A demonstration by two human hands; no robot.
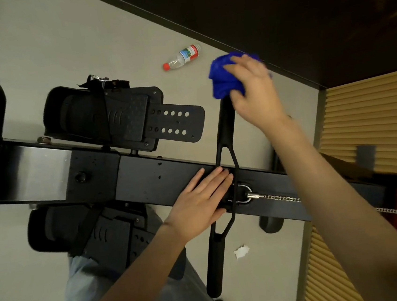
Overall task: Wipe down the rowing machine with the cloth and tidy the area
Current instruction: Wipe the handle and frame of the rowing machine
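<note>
Right hand [252,88]: grips a bunched blue cloth [222,84], fingers curled over it, around the far end of the black handle [224,128]; at 1 o'clock in the view.
Left hand [198,204]: fingers straight, palm pressed flat on the handle's middle where it crosses the rail [146,178]; holds nothing.
Handle: runs 12 to 6 o'clock; a chain [281,199] leaves its middle toward 3 o'clock.
Rail: runs 9 to 3 o'clock; footrests [120,117] at 10 and 8 o'clock of the left hand.
Floor [34,45]: a bottle [181,57] lies at 10 o'clock of the cloth; a paper scrap [241,251] at 5 o'clock of the left hand.
</note>
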